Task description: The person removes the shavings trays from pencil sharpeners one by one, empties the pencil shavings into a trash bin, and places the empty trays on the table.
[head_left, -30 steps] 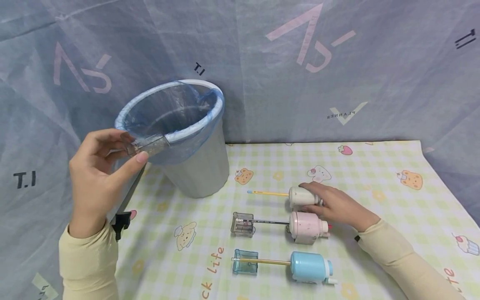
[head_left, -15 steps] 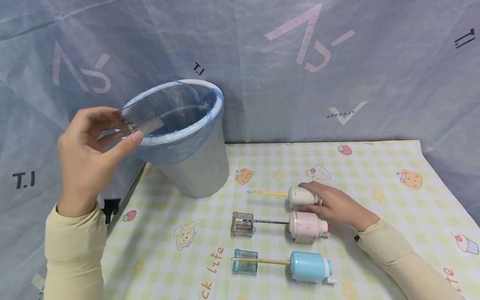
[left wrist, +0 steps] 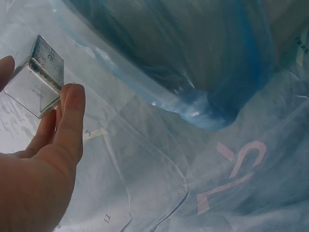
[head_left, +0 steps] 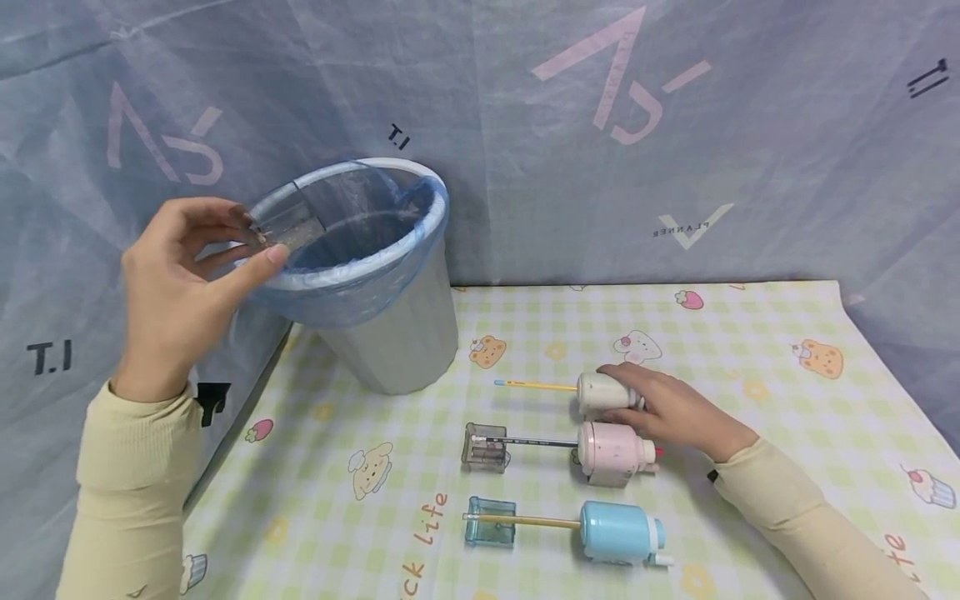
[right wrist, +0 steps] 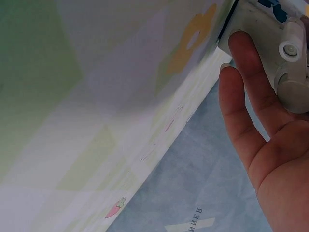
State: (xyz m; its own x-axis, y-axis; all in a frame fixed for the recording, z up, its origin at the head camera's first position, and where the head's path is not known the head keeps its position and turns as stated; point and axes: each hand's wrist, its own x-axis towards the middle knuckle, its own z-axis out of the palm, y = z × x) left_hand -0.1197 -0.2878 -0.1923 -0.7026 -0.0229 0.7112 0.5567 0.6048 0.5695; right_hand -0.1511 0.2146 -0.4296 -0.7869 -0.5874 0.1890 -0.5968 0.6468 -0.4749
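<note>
My left hand (head_left: 176, 292) pinches a clear plastic shavings tray (head_left: 296, 229) between thumb and fingers, tilted over the near left rim of the bin (head_left: 397, 350). Greyish shavings cling inside the tray in the left wrist view, where the fingertips hold its edges. On the table, my right hand (head_left: 671, 410) grips a white crank pencil sharpener (head_left: 598, 392), thumb on one side and fingers on the other. A yellow pencil (head_left: 536, 385) sticks out of its left end. In the right wrist view the sharpener's crank handle (right wrist: 291, 42) shows beside the fingers.
A pink sharpener (head_left: 609, 450) with a black pencil and a blue sharpener (head_left: 617, 532) with a yellowish pencil lie nearer. Left of them are a grey tray (head_left: 480, 458) and a blue tray (head_left: 491, 537). A blue bag (head_left: 360, 304) lines the bin. Grey-blue cloth hangs behind.
My left hand has moved up and slightly left with the tray, from in front of the bin's rim to over its opening, and the tray's tilt has changed. The right hand stays put.
</note>
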